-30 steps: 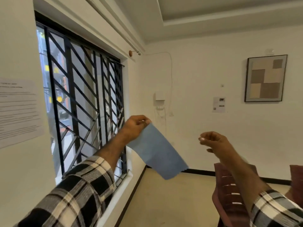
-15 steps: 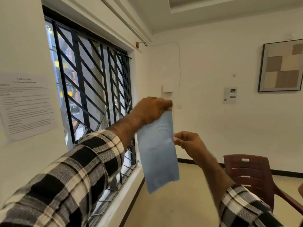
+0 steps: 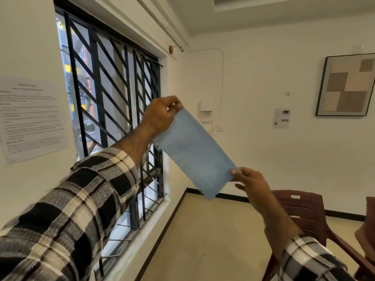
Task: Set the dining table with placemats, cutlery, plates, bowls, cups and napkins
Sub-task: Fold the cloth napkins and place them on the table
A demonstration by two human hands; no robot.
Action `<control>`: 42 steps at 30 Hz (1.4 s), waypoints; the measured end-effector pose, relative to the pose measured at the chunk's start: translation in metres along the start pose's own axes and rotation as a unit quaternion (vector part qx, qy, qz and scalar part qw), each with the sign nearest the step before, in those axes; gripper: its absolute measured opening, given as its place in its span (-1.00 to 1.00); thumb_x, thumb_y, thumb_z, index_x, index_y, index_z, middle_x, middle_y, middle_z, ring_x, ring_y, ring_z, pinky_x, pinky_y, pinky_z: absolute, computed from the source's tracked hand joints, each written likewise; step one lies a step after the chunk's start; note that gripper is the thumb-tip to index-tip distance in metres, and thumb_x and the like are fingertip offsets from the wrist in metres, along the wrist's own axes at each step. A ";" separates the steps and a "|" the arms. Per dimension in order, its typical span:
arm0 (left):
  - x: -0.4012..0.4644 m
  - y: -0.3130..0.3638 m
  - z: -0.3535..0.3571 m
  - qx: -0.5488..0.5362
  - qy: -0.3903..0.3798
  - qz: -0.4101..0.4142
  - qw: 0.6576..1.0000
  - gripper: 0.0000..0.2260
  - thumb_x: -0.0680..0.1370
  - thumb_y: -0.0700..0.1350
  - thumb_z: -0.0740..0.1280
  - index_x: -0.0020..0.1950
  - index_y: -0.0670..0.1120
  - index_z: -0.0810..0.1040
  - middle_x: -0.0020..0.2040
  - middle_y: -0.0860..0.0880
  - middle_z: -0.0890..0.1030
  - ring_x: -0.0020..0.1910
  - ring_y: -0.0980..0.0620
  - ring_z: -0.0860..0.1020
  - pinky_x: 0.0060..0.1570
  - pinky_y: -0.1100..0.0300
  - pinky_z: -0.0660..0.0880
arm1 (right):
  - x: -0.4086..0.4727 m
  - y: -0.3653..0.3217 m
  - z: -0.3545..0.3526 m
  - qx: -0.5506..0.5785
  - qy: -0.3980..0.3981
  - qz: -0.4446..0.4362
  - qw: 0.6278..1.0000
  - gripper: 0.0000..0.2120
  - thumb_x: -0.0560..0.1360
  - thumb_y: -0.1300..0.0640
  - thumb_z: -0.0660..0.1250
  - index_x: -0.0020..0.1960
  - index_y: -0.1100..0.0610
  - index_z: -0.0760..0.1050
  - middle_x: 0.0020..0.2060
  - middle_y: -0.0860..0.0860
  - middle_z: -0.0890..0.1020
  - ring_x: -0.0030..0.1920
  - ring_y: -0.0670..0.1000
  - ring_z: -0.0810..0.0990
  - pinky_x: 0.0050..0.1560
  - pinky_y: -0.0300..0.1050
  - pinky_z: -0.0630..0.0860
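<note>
2 hands hold 1 blue napkin point(image 3: 194, 153) in the air beside the barred window point(image 3: 113, 110).
Its long axis slants down and away from the window: the left hand point(image 3: 162, 116) pinches the upper corner, the right hand point(image 3: 249, 179) pinches the lower edge, above the maroon chair point(image 3: 306, 211).

Napkin point(image 3: 194, 151) held up between both hands, window point(image 3: 113, 110) behind left, chair point(image 3: 304, 218) lower right
</note>
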State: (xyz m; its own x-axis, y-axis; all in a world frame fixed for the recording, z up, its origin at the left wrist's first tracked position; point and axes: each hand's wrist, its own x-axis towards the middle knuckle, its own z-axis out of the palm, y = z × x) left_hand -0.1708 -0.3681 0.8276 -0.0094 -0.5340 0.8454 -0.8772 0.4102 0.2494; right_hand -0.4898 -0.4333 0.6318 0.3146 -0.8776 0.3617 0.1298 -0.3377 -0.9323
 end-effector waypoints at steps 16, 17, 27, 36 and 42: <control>-0.155 -0.008 0.170 -0.317 -0.210 -0.238 0.894 -0.51 0.49 0.09 0.62 0.35 -0.05 0.65 0.23 0.03 0.71 0.24 0.01 0.67 0.14 0.20 0.64 | 0.062 -0.108 -0.008 -0.449 -0.048 -0.149 0.880 -0.90 0.59 0.02 0.48 0.01 -0.02 0.78 -0.09 -0.18 0.75 -0.06 -0.26 0.65 -0.04 -0.38 0.46; -0.146 0.009 0.178 -0.345 -0.217 -0.220 0.886 -0.52 0.50 0.10 0.60 0.36 -0.03 0.65 0.23 0.05 0.72 0.25 0.02 0.67 0.20 0.14 0.63 | 0.062 -0.107 -0.008 -0.461 -0.055 -0.149 0.873 -0.91 0.58 0.02 0.49 0.01 -0.03 0.78 -0.07 -0.17 0.75 -0.05 -0.24 0.66 -0.02 -0.36 0.48; -0.171 0.052 0.250 -0.468 -0.303 -0.230 0.798 -0.69 0.51 -0.05 0.61 0.07 -0.28 0.74 0.10 -0.25 0.75 0.09 -0.14 0.72 0.16 -0.13 0.64 | 0.042 -0.130 -0.078 -0.401 0.049 -0.104 0.909 -0.93 0.55 0.05 0.54 -0.01 0.02 0.78 -0.12 -0.20 0.74 -0.05 -0.29 0.64 -0.03 -0.36 0.49; -0.163 0.022 0.224 -0.597 -0.111 -0.385 0.695 -0.59 0.50 -0.03 0.54 0.31 -0.13 0.66 0.19 -0.12 0.75 0.12 -0.15 0.73 0.06 -0.09 0.67 | 0.021 -0.108 -0.158 -0.301 0.187 0.000 0.935 -0.82 0.56 0.16 0.52 -0.08 0.30 0.70 -0.26 0.19 0.66 -0.25 0.10 0.57 -0.23 -0.07 0.55; -0.091 0.033 0.192 -0.365 -0.181 -0.184 0.895 -0.70 0.63 -0.10 0.48 -0.26 -0.12 0.54 -0.36 0.05 0.56 -0.32 0.08 0.53 -0.25 0.18 0.46 | 0.004 -0.037 -0.144 -0.421 0.063 0.182 0.887 -0.91 0.51 0.28 0.49 -0.10 0.11 0.70 -0.12 0.08 0.75 -0.22 -0.01 0.68 -0.21 -0.23 0.58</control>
State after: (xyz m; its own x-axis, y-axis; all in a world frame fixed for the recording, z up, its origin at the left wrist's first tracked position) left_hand -0.2907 -0.4477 0.6679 -0.0562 -0.8825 0.4670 -0.3074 0.4603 0.8328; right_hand -0.6287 -0.4737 0.6664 0.0777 -0.9937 0.0813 -0.7228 -0.1123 -0.6818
